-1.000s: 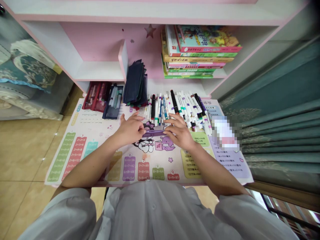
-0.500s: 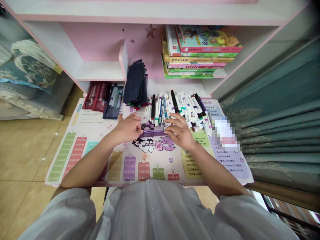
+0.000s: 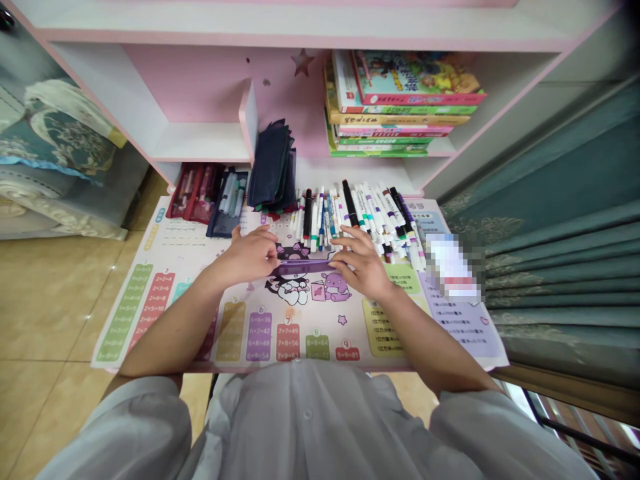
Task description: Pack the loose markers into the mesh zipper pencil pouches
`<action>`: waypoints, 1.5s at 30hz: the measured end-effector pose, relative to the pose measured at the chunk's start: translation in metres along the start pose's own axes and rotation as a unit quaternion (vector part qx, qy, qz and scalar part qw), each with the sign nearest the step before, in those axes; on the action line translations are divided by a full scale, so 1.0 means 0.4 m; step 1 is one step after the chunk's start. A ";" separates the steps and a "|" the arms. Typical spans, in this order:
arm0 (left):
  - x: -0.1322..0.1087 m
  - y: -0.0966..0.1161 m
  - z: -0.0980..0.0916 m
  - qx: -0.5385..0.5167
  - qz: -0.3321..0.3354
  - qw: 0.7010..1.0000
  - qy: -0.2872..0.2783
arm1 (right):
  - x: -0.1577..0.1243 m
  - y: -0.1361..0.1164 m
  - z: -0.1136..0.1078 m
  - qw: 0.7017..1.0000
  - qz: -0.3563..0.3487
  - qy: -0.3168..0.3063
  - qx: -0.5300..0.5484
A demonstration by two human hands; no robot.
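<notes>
Head view: the fingers of my left hand (image 3: 245,257) and right hand (image 3: 363,268) gripped both ends of a purple marker (image 3: 303,267) over the mat (image 3: 170,280), just near the far pile of markers (image 3: 357,217), which remained unsorted.

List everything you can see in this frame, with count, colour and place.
purple marker: one, purple, lying crosswise on the mat between the hands
loose markers: many, mostly white with coloured caps, heaped along the mat's far edge
desk mat: one, multicoloured, multiplication tables and cartoon characters
red pouches: several, red, far left of mat
pen pouch: one, navy, holding pens, beside them
mesh pouches: stack, dark navy, on shelf
books: stack, multicoloured, on shelf
shelf unit: one, pink and white, ahead
curtain: one, teal, right
floor tiles: beige, left
left hand: one, at marker's left end
right hand: one, at marker's right end
shirt: one, white, foreground
</notes>
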State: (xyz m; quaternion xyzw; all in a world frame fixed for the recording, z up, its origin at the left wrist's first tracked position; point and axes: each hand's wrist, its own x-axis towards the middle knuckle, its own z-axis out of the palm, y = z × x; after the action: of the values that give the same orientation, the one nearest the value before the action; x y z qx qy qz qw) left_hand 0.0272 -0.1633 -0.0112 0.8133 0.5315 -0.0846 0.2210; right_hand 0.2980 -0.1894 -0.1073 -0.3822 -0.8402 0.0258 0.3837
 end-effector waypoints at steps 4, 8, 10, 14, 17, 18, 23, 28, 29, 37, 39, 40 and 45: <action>-0.001 -0.014 -0.003 0.003 -0.005 1.000 -0.006 | 0.000 0.001 0.000 1.000 -0.005 0.001 -0.001; 0.000 -0.025 0.000 0.004 -0.002 1.000 -0.013 | 0.002 -0.002 -0.001 1.000 -0.017 0.013 -0.010; 0.001 -0.028 0.002 0.003 0.004 1.000 -0.010 | 0.003 -0.003 -0.002 1.000 -0.021 0.012 -0.011; -0.001 -0.034 0.000 0.008 0.006 1.000 -0.009 | 0.001 -0.001 -0.002 1.000 -0.012 0.003 -0.007; -0.006 -0.039 -0.007 0.016 0.006 1.000 -0.010 | -0.001 0.003 -0.001 1.000 -0.013 0.005 -0.007; -0.007 -0.040 -0.010 0.018 0.004 1.000 -0.010 | -0.001 0.004 -0.001 1.000 -0.015 0.006 -0.008; -0.013 -0.042 -0.023 0.035 -0.002 0.999 -0.015 | -0.002 0.005 -0.001 1.000 -0.025 0.015 -0.012; -0.017 -0.047 -0.031 0.042 -0.007 0.999 -0.021 | -0.002 0.004 -0.003 1.000 -0.003 -0.001 -0.009; -0.017 -0.050 -0.032 0.042 -0.006 0.999 -0.023 | -0.002 0.004 -0.003 1.000 0.002 -0.005 -0.008; -0.018 -0.081 -0.038 0.044 0.005 0.999 -0.032 | 0.000 0.003 -0.002 1.000 -0.009 0.004 -0.009; -0.018 -0.089 -0.038 0.044 0.015 0.999 -0.028 | 0.000 0.003 -0.002 1.000 -0.014 0.007 -0.011; -0.018 -0.092 -0.039 0.045 0.020 0.998 -0.026 | 0.000 0.003 -0.002 1.000 -0.018 0.010 -0.011; -0.020 -0.106 -0.045 0.051 0.041 0.998 -0.027 | -0.003 0.004 0.000 1.000 -0.001 0.001 -0.006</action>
State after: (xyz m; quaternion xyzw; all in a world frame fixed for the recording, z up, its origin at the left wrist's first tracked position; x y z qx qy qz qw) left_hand -0.0161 -0.1477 -0.0036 0.8419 0.4868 -0.1240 0.1968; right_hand 0.2995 -0.1889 -0.1085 -0.3838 -0.8405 0.0196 0.3820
